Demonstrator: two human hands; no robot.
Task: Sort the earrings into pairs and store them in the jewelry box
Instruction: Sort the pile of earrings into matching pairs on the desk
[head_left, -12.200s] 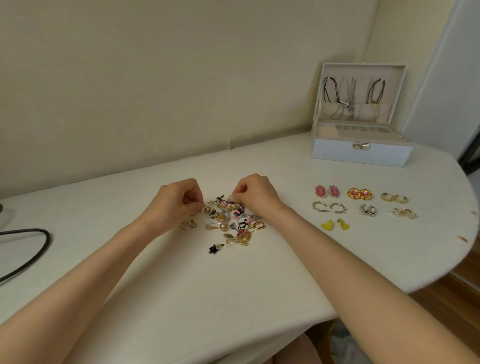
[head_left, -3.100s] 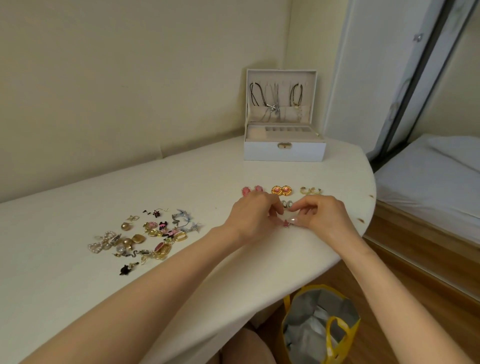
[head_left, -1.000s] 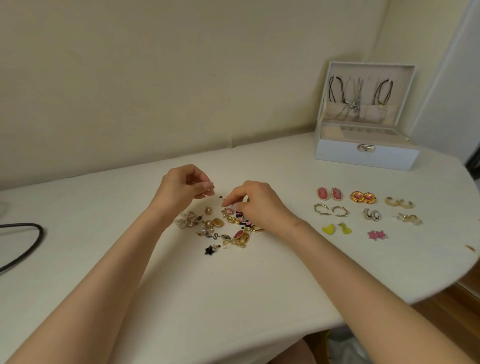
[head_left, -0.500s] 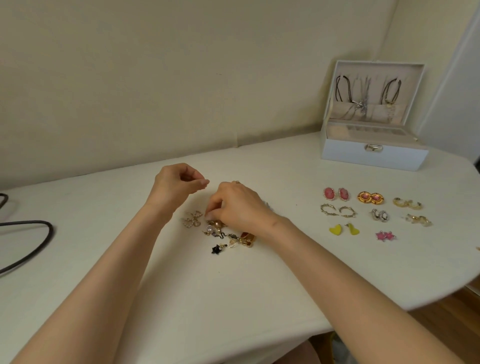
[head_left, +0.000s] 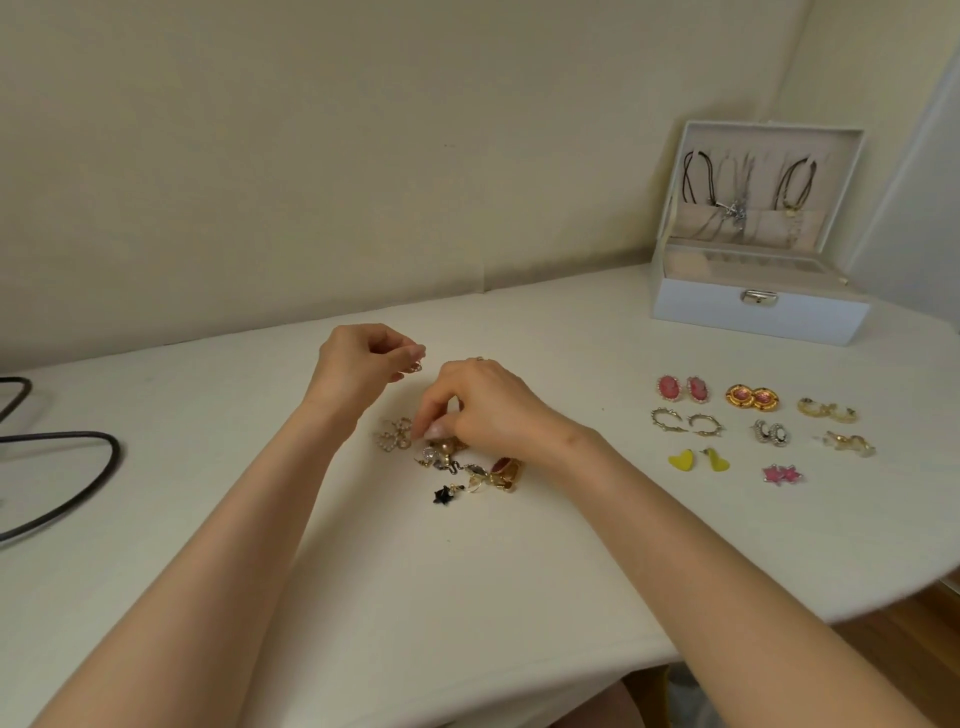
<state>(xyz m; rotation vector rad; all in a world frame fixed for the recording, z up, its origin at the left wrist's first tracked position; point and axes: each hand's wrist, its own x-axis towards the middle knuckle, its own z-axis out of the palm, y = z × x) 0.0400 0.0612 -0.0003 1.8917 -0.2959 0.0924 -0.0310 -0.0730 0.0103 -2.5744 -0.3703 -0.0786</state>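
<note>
A pile of unsorted earrings lies mid-table, partly hidden under my right hand. That hand reaches into the pile with fingertips down on a gold earring; whether it pinches one is unclear. My left hand hovers just above and to the left, pinching a small gold earring. A pearl bow earring lies below it. Several sorted pairs lie in rows at the right, among them pink ovals, gold rounds, yellow hearts and pink stars. The white jewelry box stands open at the back right.
A black cable loops on the table's left side. The wall runs close behind the table. The table's rounded edge curves off at the right, with wooden floor below it.
The pink star pair now lies with the sorted pairs on the right. Over the last second my right hand has moved left and down into the pile while my left keeps its pinch.
</note>
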